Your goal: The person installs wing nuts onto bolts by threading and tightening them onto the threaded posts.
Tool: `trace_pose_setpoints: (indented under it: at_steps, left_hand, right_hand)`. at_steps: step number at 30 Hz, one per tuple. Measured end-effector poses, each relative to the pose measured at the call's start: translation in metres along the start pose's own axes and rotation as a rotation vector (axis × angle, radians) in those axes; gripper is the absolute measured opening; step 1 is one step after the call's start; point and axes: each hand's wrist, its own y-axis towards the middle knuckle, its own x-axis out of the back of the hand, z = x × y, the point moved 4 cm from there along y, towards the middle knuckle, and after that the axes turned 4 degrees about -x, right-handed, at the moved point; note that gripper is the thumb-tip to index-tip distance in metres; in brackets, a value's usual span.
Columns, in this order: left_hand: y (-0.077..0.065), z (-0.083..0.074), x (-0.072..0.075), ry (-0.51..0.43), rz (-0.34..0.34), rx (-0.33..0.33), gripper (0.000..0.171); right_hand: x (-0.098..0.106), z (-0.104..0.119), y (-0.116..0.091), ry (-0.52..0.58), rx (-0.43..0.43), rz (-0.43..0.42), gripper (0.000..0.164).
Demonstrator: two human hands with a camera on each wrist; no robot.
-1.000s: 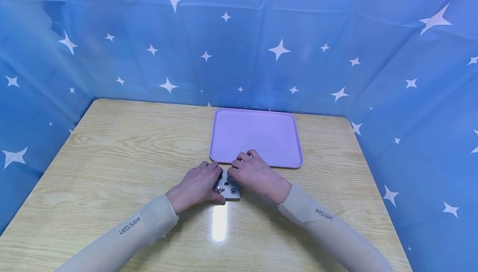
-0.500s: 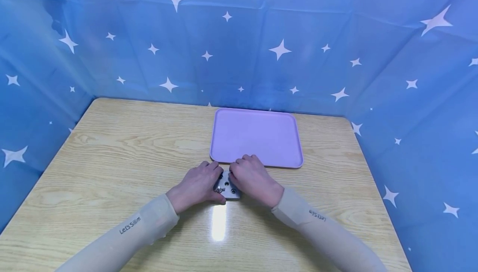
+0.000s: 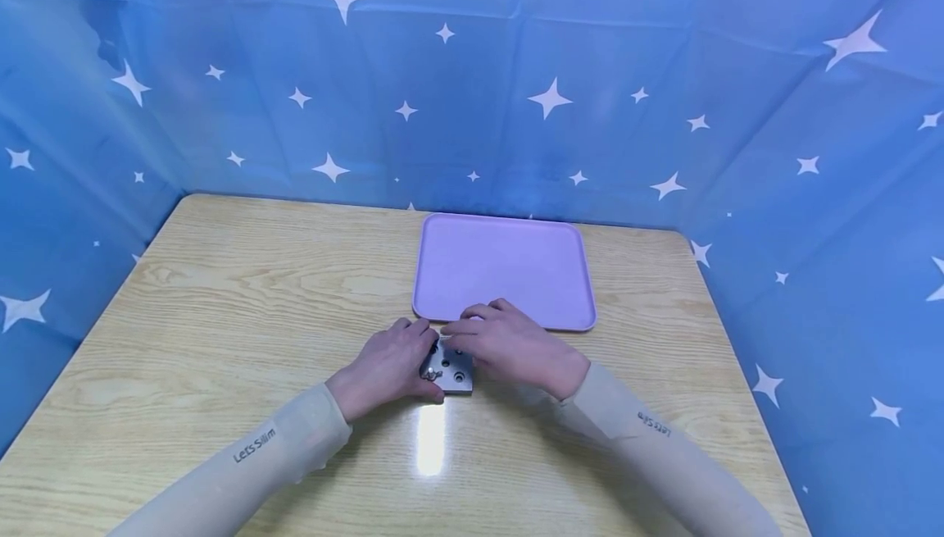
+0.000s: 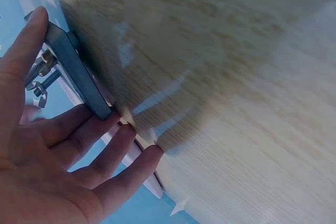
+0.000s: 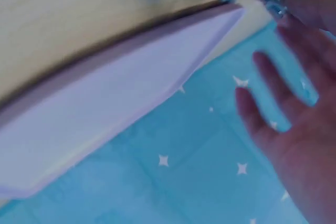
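Note:
A small grey metal plate (image 3: 452, 381) with holes and bolts lies in front of the tray, between both hands. My left hand (image 3: 389, 361) grips its left side, thumb at the near edge and fingers at the far edge. In the left wrist view, threaded bolts stand out from the plate, a wing nut (image 4: 40, 95) on one of them. My right hand (image 3: 516, 348) is over the plate's far right part. In the right wrist view, its thumb and index fingertip pinch a wing nut (image 5: 275, 8) on a bolt end; the other fingers are spread loosely.
Just behind the plate lies a shallow purple tray (image 3: 509, 266) on the wood-grain table (image 3: 280, 291). A blue curtain (image 3: 472, 94) with white stars hangs along the back and both sides.
My right hand rolled inward with its fingers curled, then turned back outward, its index finger now straighter across the plate. The left hand and plate have stayed in place.

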Motion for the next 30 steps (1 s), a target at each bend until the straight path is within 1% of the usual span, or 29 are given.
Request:
trace_pose_setpoints:
  at_steps: [2, 4, 9, 13, 17, 21, 24, 26, 28, 30]
  left_hand:
    - [0.000, 0.001, 0.000, -0.002, 0.005, 0.004, 0.072]
    - [0.000, 0.001, 0.000, -0.001, 0.012, 0.004, 0.072]
    - [0.000, 0.000, 0.000, 0.002, 0.013, -0.004, 0.070]
    - [0.000, 0.000, 0.000, -0.004, 0.005, -0.007, 0.069]
    - [0.000, 0.000, 0.000, -0.002, 0.007, -0.005, 0.069]
    - [0.000, 0.000, 0.000, 0.006, 0.007, -0.007, 0.070]
    - [0.000, 0.000, 0.000, 0.009, 0.002, -0.004, 0.071]
    - [0.000, 0.000, 0.000, 0.007, 0.002, 0.000, 0.071]
    - [0.000, 0.000, 0.000, 0.003, 0.002, 0.003, 0.070]
    - [0.000, 0.000, 0.000, 0.004, 0.003, 0.000, 0.070]
  right_hand:
    - [-0.001, 0.000, -0.001, -0.032, 0.061, -0.001, 0.033]
    - [-0.003, 0.000, -0.001, -0.058, 0.080, -0.020, 0.030]
    - [-0.007, 0.001, 0.003, -0.089, 0.042, -0.095, 0.013]
    - [-0.011, 0.003, 0.007, -0.110, 0.000, -0.150, 0.005]
    - [-0.014, 0.005, 0.010, -0.104, -0.025, -0.184, 0.008]
    - [-0.014, 0.006, 0.012, -0.038, -0.076, -0.180, 0.011]
    - [-0.014, 0.007, 0.012, 0.007, -0.128, -0.204, 0.013]
    - [-0.014, 0.008, 0.012, 0.011, -0.147, -0.222, 0.013]
    - [-0.015, 0.008, 0.012, 0.015, -0.160, -0.222, 0.013]
    - [-0.016, 0.007, 0.011, 0.030, -0.174, -0.193, 0.014]
